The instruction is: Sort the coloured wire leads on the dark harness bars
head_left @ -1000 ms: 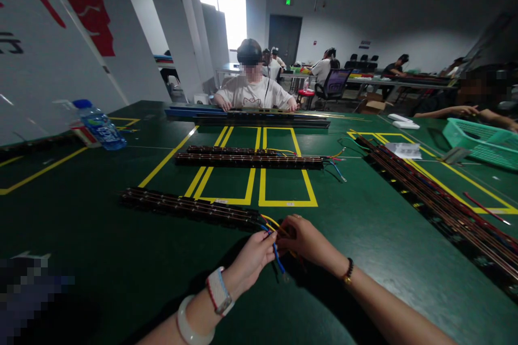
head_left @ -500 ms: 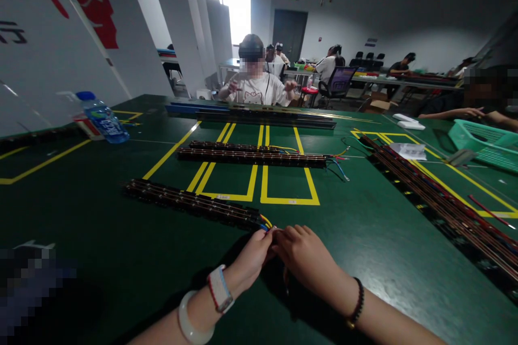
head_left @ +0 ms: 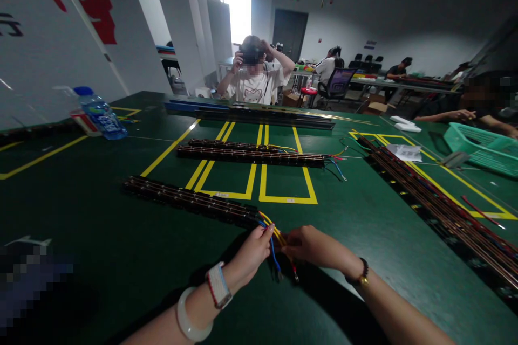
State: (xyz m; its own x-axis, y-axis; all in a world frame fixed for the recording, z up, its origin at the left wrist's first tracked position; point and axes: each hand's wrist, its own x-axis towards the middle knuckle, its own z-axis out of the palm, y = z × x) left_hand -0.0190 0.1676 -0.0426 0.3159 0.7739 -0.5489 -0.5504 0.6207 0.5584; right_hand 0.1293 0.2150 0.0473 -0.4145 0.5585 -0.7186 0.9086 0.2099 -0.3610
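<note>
A long black strip assembly [head_left: 194,202] with copper-coloured lines lies slanted on the green table, and yellow and blue wires come out of its near right end. My left hand [head_left: 256,250] is closed around these wires [head_left: 276,233] just past the strip's end, thumb on top. Close against it, my right hand [head_left: 309,242] has its fingers curled at the yellow wires from the right; its fingertips are partly hidden. A blue wire [head_left: 274,253] and a red-tipped wire end [head_left: 295,272] with metal lugs hang down between the hands.
Further up lie more black strips [head_left: 251,155] with loose wire ends over yellow tape rectangles. A longer assembly [head_left: 437,205] runs down the right side, near a green basket [head_left: 481,145]. A blue bottle [head_left: 101,116] stands at left. A person [head_left: 254,73] sits across the table.
My right hand has shifted slightly right and opened a gap from the left, so the wires and their lugged ends now show. The person opposite has raised both hands to the headset.
</note>
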